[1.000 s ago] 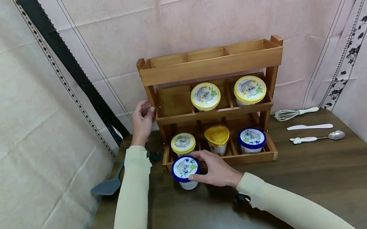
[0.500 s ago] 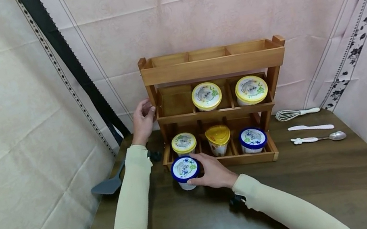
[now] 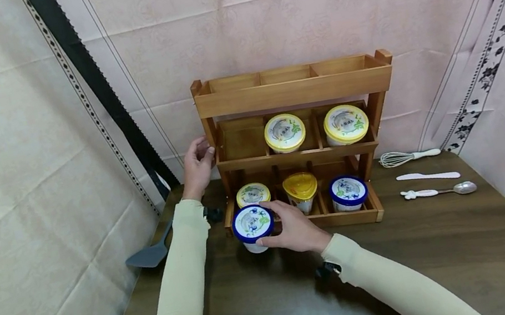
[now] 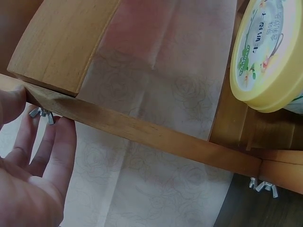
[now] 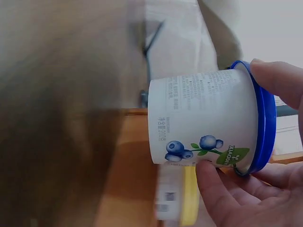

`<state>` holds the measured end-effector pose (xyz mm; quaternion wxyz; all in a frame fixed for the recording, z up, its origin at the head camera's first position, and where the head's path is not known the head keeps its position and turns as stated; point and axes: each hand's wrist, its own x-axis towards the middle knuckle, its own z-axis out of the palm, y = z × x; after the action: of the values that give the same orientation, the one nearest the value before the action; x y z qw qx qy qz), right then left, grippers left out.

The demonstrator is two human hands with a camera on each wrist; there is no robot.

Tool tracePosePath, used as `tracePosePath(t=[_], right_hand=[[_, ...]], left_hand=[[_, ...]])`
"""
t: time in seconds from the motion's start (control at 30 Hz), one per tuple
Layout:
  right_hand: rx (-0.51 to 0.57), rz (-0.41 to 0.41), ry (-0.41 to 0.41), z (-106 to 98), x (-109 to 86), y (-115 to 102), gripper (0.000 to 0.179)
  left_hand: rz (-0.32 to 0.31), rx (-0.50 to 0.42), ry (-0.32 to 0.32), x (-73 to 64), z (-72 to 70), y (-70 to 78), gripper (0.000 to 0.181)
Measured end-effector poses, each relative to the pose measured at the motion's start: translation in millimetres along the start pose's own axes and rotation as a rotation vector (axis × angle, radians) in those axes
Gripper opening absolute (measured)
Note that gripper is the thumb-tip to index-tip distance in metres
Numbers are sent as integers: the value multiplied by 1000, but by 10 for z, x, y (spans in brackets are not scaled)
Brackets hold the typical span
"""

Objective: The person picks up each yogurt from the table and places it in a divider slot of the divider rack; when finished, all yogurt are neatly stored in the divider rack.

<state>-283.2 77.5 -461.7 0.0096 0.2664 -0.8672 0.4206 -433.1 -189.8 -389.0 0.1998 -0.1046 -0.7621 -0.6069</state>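
My right hand grips a white yogurt tub with a blue lid and blueberries on its side, thumb and fingers around it at the lid. In the head view this tub overlaps the lower left compartment of a three-tier wooden rack, partly hiding a yellow-lidded tub there. At the rack's left side post my left hand holds on, thumb on one side and fingertips beside a wing nut. The bottom tier also bears a yellow-topped cup and another blue-lidded tub.
Two yellow-lidded tubs, one in the middle and one at the right, sit on the middle tier. Right of the rack lie a whisk, a white knife and a spoon. A grey spatula lies at left.
My right hand has raised the blue-lidded tub slightly toward the rack, covering more of the yellow-lidded tub behind. The left hand stays at the post.
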Motion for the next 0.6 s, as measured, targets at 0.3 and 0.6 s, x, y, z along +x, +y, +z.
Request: tracePosePath(t=[0.3, 0.6], right_hand=[[52, -54, 53, -237, 65, -263, 91], [108, -92, 79, -431, 188, -453, 91]], left_hand=[[7, -15, -4, 2, 2, -1, 38], [-4, 34, 5, 0, -4, 1, 38]])
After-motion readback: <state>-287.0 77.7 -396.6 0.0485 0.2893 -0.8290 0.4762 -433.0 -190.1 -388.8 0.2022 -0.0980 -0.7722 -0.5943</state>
